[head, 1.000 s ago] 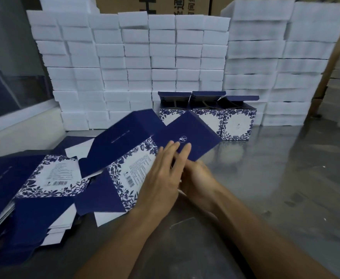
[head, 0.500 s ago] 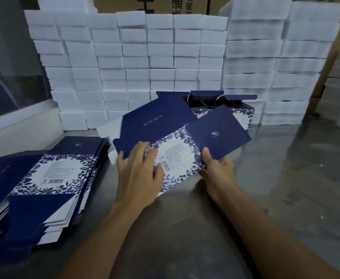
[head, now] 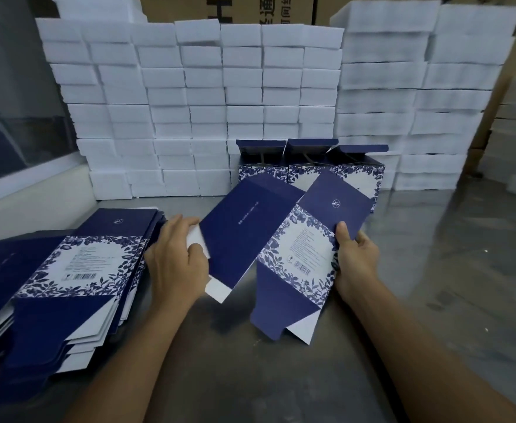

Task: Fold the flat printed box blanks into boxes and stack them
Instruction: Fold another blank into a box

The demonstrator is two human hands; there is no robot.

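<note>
I am holding the navy floral-printed cardboard box blank [head: 284,248] above the steel table [head: 433,285], left hand [head: 177,261] gripping one edge, right hand [head: 355,259] apparently pinching the other, pressing inward evenly to square it.

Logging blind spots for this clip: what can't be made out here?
- Head view: small print on the held box blank, too small.
- Left hand fingertips, hidden behind the blank's panel.
- Pile of flat blanks, cut off by the left edge.
- Folded boxes, lower fronts hidden by the blank.
</note>
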